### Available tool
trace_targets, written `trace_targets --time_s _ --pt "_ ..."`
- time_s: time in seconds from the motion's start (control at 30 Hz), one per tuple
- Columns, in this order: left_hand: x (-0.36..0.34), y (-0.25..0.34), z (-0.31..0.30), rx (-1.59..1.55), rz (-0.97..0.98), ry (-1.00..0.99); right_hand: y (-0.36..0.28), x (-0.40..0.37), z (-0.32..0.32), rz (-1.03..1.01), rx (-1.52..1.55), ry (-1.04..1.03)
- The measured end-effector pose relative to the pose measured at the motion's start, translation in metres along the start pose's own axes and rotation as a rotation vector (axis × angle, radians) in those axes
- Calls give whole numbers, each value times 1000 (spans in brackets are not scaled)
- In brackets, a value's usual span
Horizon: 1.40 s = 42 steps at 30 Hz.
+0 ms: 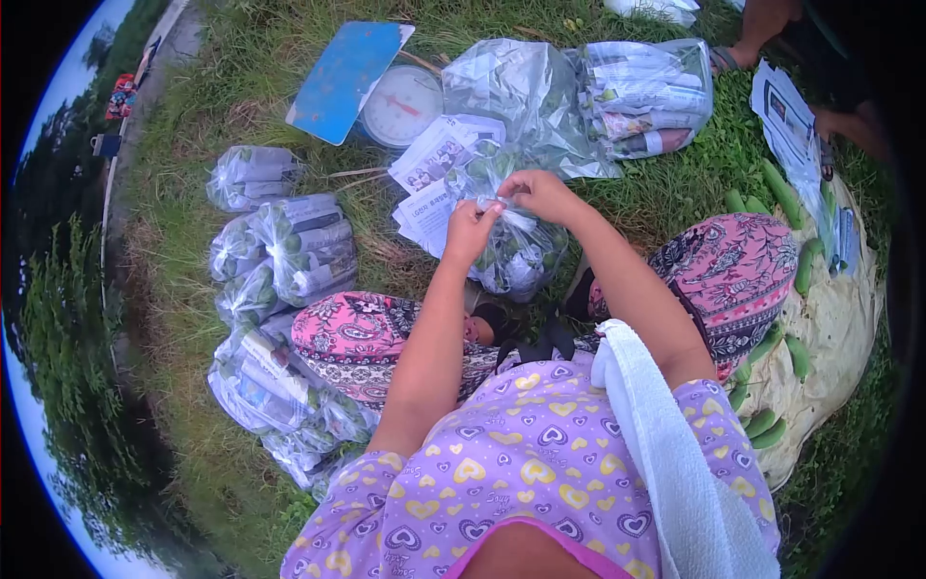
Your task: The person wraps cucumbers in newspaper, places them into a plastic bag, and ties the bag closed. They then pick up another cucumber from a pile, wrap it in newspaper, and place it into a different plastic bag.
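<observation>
Between my feet stands a clear plastic bag [521, 262] with green vegetables and newspaper showing through it. My left hand [471, 232] pinches the bag's gathered neck from the left. From the right, my right hand [542, 197] closes its fingertips on the same twisted plastic. The exact grip of the fingers is partly hidden by the bunched film. Just left of the bag, printed newspaper sheets [424, 214] lie on the grass. Behind it are a large clear plastic bag [511, 92] and a bag of newspaper-wrapped bundles [648, 95].
A dial scale [401, 106] with a blue tray [349, 77] stands at the back. Packed bags [307, 249] line my left side. Loose green cucumbers [768, 431] lie on a pale sheet [831, 338] to the right. Another person's hand [847, 127] is at the upper right, near newspapers [783, 114].
</observation>
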<state>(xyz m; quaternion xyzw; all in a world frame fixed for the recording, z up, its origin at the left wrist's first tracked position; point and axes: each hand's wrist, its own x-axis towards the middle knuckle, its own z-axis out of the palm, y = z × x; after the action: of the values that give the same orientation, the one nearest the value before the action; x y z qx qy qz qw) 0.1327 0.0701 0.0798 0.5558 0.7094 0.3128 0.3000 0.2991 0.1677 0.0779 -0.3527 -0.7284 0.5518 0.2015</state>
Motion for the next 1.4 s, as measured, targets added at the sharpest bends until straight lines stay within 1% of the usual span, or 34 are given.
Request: trace_targets --time_s 0.03,0.07,0.1,0.2,0.27,0.33,0.4,0.5,0.63,0.7,0.83,1.0,1.03,1.13,1.2,1.3,1.37,1.4 --pt "3 -8 1 6 134 45 0 1 8 -77 -74 -48" --pt "4 -16 3 7 130 41 -1 4 14 -156 -148 -98" --pt "1 -13 1 9 123 38 1 7 16 -169 -134 -112" --pt "-3 -4 -5 60 125 57 6 18 15 -144 -243 -180" --pt "-3 0 -6 70 135 61 7 20 15 -115 -315 -168" --pt "-2 3 -6 83 90 53 -2 16 12 -47 -429 -151" --pt "-1 3 -6 82 52 44 -1 13 14 -82 -444 -95" --pt "4 -5 -2 -188 -186 -55 4 12 19 -96 -448 -40" --pt "9 -2 -5 -84 -128 -110 9 17 19 -49 -438 -49" --pt "9 4 -7 -9 -129 -113 8 20 16 30 -388 -108" --pt "12 15 -8 205 -102 -60 2 24 16 114 -350 -163" --pt "21 11 13 350 -35 102 2 24 21 104 -401 -107" --pt "21 11 15 381 -33 97 4 25 23 109 -424 -96" --pt "23 14 20 441 -30 99 7 27 26 95 -400 -76" --pt "23 13 21 452 -38 127 8 23 27 79 -380 -26" --pt "22 2 28 526 96 277 9 28 31 30 -395 -27" --pt "18 -8 33 514 68 258 9 26 30 -27 -354 -15" --pt "16 -9 32 499 66 276 10 27 31 -22 -346 -20"
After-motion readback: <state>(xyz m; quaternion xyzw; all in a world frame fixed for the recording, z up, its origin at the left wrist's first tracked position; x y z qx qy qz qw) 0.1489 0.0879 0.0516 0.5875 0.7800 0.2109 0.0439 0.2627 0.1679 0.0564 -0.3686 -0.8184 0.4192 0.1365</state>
